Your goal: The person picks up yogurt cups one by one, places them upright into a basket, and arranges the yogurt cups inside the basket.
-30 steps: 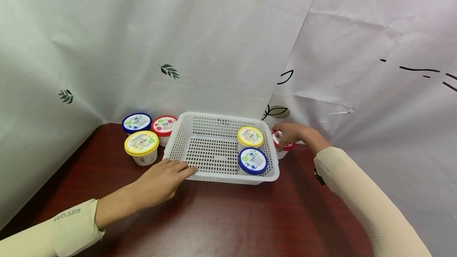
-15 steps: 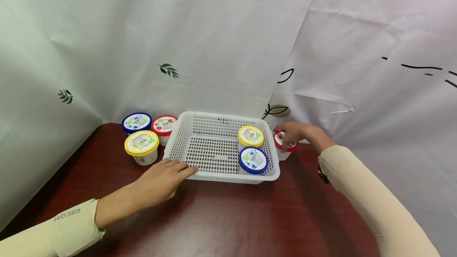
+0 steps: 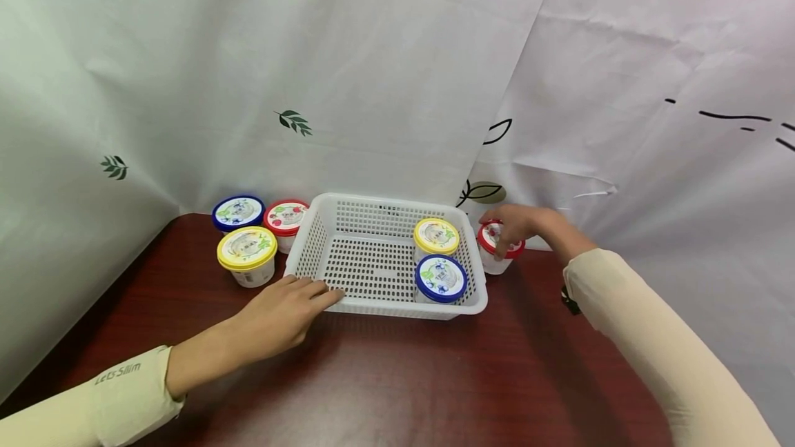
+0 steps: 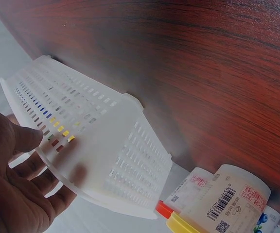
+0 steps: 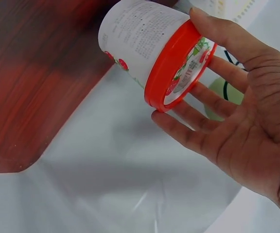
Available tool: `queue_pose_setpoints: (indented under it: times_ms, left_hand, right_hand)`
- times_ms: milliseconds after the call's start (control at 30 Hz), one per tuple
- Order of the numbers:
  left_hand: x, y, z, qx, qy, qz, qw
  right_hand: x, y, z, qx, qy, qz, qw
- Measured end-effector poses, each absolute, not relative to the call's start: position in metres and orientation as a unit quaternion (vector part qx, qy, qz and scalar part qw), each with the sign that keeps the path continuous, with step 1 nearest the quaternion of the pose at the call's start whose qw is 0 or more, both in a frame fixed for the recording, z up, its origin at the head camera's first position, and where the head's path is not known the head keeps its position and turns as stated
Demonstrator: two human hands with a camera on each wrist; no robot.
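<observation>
Red-lidded tub (image 5: pixel 136 41), fruit-print label (image 5: pixel 191 70), right hand (image 5: pixel 249 99) gripping lid (image 5: pixel 165 65), "Lets Slim" sleeve (image 3: pixel 102 399)

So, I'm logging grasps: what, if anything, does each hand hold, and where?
Right hand: a red-lidded tub, by the lid. Left hand: the basket, by its rim.

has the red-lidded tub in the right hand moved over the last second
Yes, the red-lidded tub has shifted slightly to the right in the head view, judged against the printed leaf behind.
</observation>
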State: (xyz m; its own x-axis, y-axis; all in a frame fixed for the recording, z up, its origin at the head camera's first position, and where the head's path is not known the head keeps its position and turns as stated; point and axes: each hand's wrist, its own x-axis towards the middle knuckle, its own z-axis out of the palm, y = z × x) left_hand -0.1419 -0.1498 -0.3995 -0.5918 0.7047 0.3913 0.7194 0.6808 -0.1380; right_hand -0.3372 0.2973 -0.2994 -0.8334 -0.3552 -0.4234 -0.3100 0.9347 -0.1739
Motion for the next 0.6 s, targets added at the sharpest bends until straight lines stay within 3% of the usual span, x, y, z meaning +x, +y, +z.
queue_pose_setpoints:
  times_ms: [600]
  left_hand:
    - [-0.142, -0.150, -0.399, -0.401, -0.892, -0.018, 0.209]
  right_hand:
    - [-0.326, 0.299, -0.270, -0.171, 0.960, -0.051, 0.215]
